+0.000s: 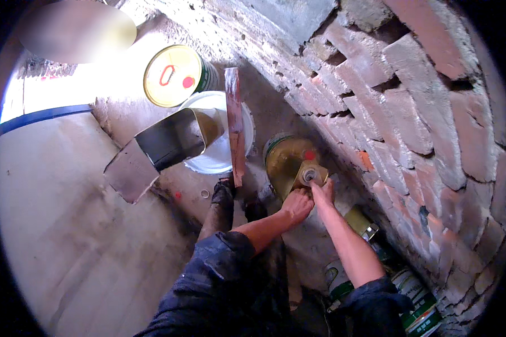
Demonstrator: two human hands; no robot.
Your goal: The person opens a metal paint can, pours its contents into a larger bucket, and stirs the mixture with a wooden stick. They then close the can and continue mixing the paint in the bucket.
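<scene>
Gold-coloured can [319, 170]: grasping it with curled fingers of left hand [298, 206] and right hand [325, 192]. Holding it close to a red-capped drum [281, 163].

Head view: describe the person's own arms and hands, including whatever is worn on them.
Both arms wear dark navy sleeves: the left sleeve and the right sleeve look loose and wrinkled and leave the forearms bare. The left hand and right hand have no gloves. No watch or bracelet shows on either wrist.
</scene>
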